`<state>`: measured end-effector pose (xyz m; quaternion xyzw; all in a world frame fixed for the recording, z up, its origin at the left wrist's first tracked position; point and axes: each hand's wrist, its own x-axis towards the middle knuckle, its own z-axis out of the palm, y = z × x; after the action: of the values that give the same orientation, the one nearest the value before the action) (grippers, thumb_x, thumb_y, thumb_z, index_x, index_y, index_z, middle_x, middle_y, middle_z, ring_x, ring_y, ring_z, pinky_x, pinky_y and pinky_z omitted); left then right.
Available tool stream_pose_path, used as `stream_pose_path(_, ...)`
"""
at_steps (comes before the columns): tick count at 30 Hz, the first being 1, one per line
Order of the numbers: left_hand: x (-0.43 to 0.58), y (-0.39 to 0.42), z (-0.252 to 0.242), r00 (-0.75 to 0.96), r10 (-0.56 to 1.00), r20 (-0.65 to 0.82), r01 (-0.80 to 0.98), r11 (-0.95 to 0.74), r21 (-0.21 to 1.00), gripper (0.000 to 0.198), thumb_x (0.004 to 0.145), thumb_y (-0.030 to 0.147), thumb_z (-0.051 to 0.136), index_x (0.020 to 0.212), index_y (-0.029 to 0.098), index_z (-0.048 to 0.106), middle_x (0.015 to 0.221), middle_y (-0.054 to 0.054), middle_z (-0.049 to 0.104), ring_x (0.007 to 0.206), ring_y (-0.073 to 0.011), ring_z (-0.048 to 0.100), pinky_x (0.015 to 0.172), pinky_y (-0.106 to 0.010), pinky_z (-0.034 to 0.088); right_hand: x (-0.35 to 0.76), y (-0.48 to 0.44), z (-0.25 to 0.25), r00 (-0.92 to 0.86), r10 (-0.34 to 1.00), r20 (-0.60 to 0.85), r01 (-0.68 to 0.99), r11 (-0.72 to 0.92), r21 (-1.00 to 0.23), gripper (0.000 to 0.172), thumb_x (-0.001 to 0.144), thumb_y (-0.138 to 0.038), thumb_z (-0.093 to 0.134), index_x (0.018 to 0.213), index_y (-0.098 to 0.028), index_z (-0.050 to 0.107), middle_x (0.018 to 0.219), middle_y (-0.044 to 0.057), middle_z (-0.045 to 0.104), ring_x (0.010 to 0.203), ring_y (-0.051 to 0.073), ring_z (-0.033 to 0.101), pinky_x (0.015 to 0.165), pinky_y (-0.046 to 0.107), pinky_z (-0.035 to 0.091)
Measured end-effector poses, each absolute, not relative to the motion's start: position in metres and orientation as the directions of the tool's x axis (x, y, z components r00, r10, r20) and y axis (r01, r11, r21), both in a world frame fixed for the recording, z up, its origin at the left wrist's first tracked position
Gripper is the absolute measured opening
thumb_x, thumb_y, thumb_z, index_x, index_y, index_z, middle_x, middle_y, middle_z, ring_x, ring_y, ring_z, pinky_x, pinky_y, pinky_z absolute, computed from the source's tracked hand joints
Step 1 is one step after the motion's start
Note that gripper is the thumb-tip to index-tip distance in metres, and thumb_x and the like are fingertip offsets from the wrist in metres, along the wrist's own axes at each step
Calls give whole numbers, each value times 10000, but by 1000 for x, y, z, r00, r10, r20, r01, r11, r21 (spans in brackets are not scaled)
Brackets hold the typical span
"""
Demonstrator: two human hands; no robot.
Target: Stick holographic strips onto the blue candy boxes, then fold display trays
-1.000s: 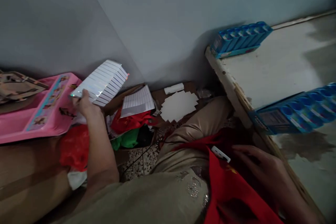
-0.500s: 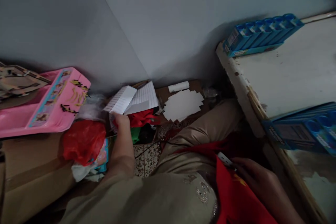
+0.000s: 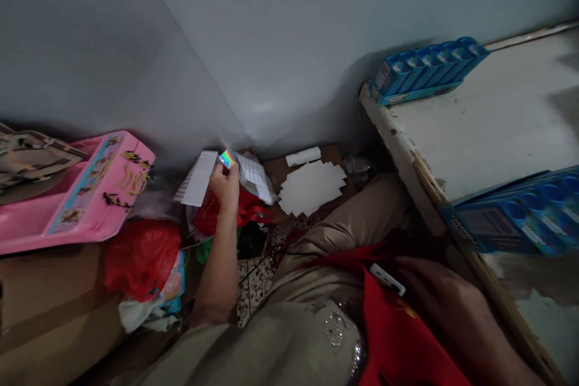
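My left hand (image 3: 225, 186) is raised over the pile of papers, its fingers pinched on a small shiny piece (image 3: 227, 158) with a rainbow glint. What this piece is, I cannot make out. White lined papers (image 3: 199, 180) lie to the left of the hand, and another printed sheet (image 3: 256, 176) to its right. Beneath it is a red cloth bag (image 3: 205, 214). On my lap, my right hand (image 3: 446, 292) rests at a red cloth (image 3: 393, 325), close to a white slotted object (image 3: 388, 278). Its fingertips are in shadow.
A pink tray (image 3: 97, 193) stands on a cardboard box (image 3: 58, 295) at left, near a red plastic bag (image 3: 142, 259). White zigzag-edged cards (image 3: 312, 187) and a white roll (image 3: 303, 157) lie by the wall. Blue packs (image 3: 420, 69) stand on the worn white table (image 3: 493, 126) at right.
My left hand has risen from the papers' near edge and now holds the shiny piece. The papers have spread apart. My right hand has shifted slightly away from the white slotted object.
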<state>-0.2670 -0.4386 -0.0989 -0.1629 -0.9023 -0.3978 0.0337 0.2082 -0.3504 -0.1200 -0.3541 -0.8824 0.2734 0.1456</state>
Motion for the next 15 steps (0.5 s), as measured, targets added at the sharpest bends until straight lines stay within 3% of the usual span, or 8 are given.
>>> stream_pose_path(2,-250,-417,-62,-765,495,411,643,569,512,109,854,256,693,840,168,757,778,-38,691,785,-208,634,788,-334,463,186,-336,-92,-689,686,234,521,693,-499,298,991,-360,515,1211,-257,689,1115,80,775,948,273,754,784,418,632)
stream_pose_path(4,-216,-398,-26,-466,661,588,883,384,268,102,877,240,675,859,199,767,825,-50,705,819,-212,642,796,-341,448,156,-325,-57,-643,628,438,505,778,-374,405,987,-333,555,1378,-234,592,1309,121,703,1159,301,689,930,458,589)
stream_pose_path(6,-173,-389,-2,-116,735,668,990,137,21,108,901,231,674,950,226,771,831,-52,708,840,-216,638,801,-356,434,127,-318,-25,-596,524,609,498,836,-231,500,964,-305,622,1449,-225,527,1460,145,603,1328,314,585,1047,480,517)
stream_pose_path(8,-131,-389,8,178,690,701,983,-93,-159,145,909,231,695,1040,234,758,793,-36,702,808,-202,622,793,-360,421,110,-316,-4,-586,398,706,503,862,-68,495,963,-258,632,1446,-225,530,1504,142,568,1395,314,526,1074,481,472)
stream_pose_path(12,-82,-401,-5,448,472,759,880,-383,-281,192,876,214,754,1064,252,752,788,6,722,780,-169,605,825,-346,435,123,-330,-2,-612,148,777,412,898,154,295,984,-165,588,1271,-182,648,1231,85,756,1183,224,681,997,388,483)
stream_pose_path(15,-78,-401,-17,399,443,803,861,-482,-162,177,882,273,742,1056,300,763,851,4,752,861,-185,646,876,-351,464,159,-358,-8,-576,221,787,419,906,52,249,998,-162,542,1205,-183,680,1125,75,789,1101,212,723,900,361,545)
